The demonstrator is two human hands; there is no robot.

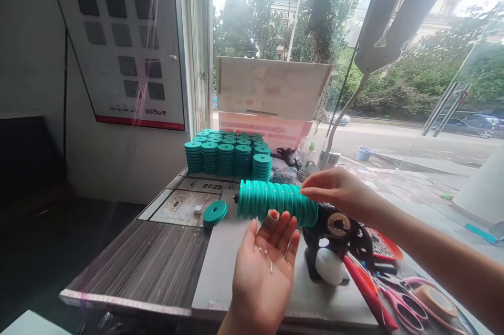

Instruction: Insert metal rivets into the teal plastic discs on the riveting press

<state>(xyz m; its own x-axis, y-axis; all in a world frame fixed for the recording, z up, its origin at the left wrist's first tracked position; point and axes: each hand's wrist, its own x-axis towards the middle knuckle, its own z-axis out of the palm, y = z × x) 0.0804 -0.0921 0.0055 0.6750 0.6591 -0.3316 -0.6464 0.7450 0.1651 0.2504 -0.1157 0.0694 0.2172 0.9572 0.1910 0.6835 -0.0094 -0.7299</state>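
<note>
Left fingers half-spread, pins in palm, right fingers together at teal spools, perhaps pinching one pin

Left hand palm up, fingers loosely curled, right hand higher, fingers pinched together

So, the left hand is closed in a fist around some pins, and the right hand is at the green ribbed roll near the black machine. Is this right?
The left hand is not in a fist: the head view shows its palm open and turned up, the pins lying on it. The right hand is at the green ribbed roll near the black machine.
</note>
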